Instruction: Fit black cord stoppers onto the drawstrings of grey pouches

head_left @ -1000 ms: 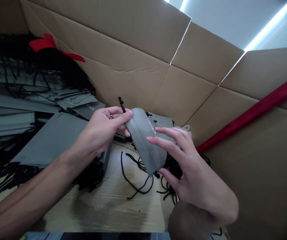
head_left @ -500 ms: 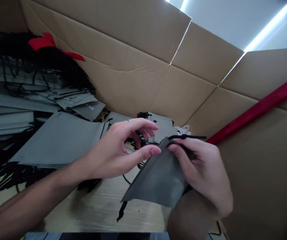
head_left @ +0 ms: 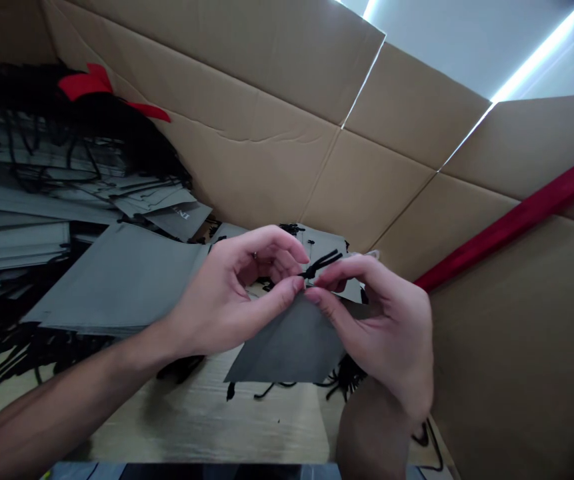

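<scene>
Head view: a single grey fabric drawstring pouch point(head_left: 287, 350) is held at mid-frame, above a pale table point(head_left: 191, 420), its corner pointing down and its top edge raised between the hands. The left hand point(head_left: 231, 287) is curled closed, with thumb and forefinger pinched at the pouch's top edge. The right hand point(head_left: 381, 320) is likewise closed to a pinch from the opposite side, the fingertips of the two hands nearly meeting. A short length of black drawcord point(head_left: 323, 264) projects up and to the right from between the fingertips; how it runs inside the hem cannot be told, being hidden by the fingers. The pouch is held and no finished state of it can be confirmed from this view. Left of the hands, a stack of flat grey pouches point(head_left: 117, 280) is laid on the table, with a further pouch bearing partly legible printed lettering point(head_left: 181, 220) behind it. Tangled black cords point(head_left: 67, 137) are heaped beyond the stack, and more loose cords point(head_left: 347, 377) are seen below the held pouch. Red fabric point(head_left: 87, 85) is placed at the back left. Corrugated cardboard sheets point(head_left: 247, 113) line the back, crossed at right by a red strip point(head_left: 517, 220).
</scene>
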